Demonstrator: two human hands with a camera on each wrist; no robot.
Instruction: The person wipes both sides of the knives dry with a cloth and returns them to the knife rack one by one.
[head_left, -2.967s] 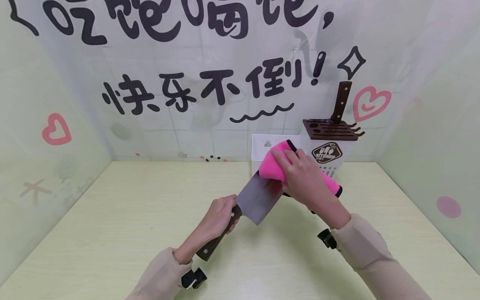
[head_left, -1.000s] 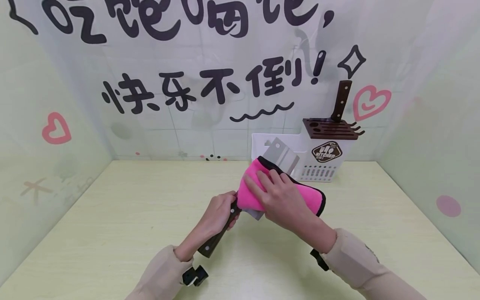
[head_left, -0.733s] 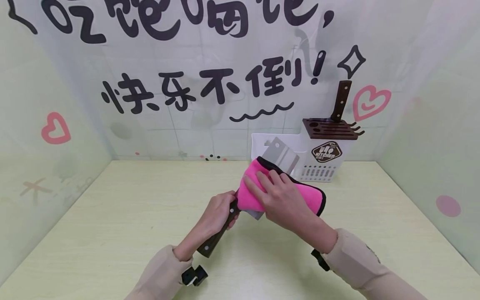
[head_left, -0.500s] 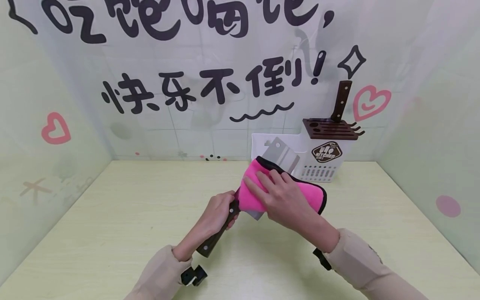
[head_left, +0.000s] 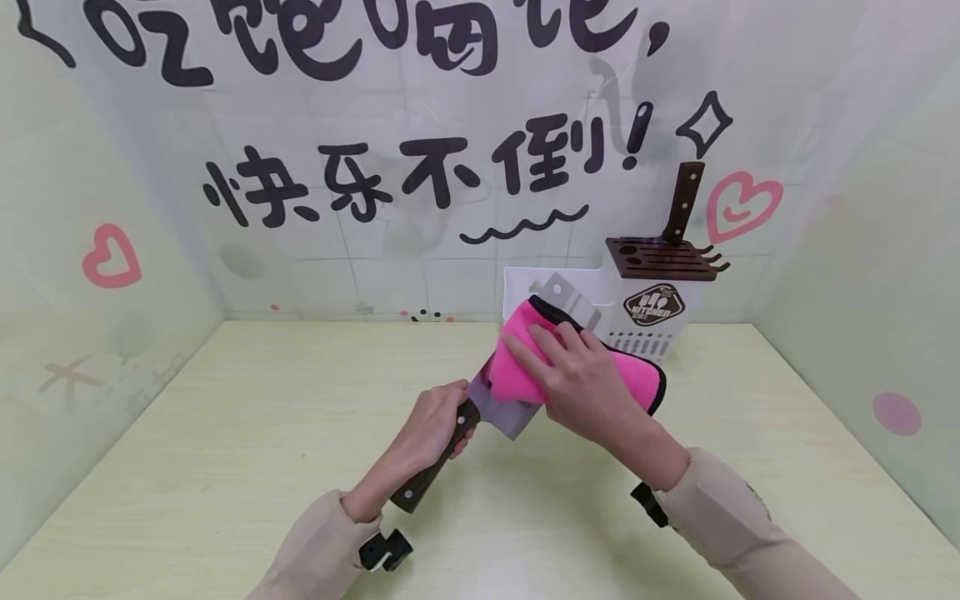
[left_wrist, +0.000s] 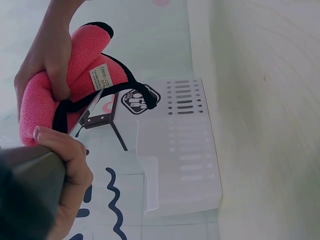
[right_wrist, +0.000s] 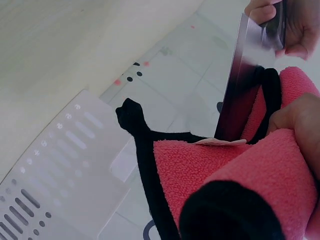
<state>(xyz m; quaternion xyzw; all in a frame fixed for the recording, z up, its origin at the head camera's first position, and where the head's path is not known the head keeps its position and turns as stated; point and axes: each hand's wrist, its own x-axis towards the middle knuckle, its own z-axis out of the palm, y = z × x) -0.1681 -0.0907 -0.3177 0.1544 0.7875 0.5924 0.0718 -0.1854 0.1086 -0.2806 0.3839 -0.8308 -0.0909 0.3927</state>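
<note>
My left hand (head_left: 431,427) grips the dark riveted handle of a cleaver (head_left: 510,418), its broad metal blade slanting up and away to the right. With my right hand (head_left: 585,379) I hold a folded pink cloth (head_left: 517,362) with black edging against the blade. The cloth covers the blade's middle; the far end with its small hole and a strip near the handle stay visible. In the right wrist view the blade (right_wrist: 240,85) runs into the fold of the cloth (right_wrist: 200,165). A white label (left_wrist: 101,77) shows on the cloth in the left wrist view.
Behind the cloth, at the back right of the pale wooden table (head_left: 262,467), stands a white knife holder (head_left: 652,337) with a brown slotted top (head_left: 660,260). One brown-handled knife (head_left: 682,204) stands in it. Printed wall sheets (head_left: 412,275) enclose the table's back and sides.
Three seconds ago the cloth was at the blade's far end. It then slid down beside the handle, and now has moved partway back up. My left hand has barely moved.
</note>
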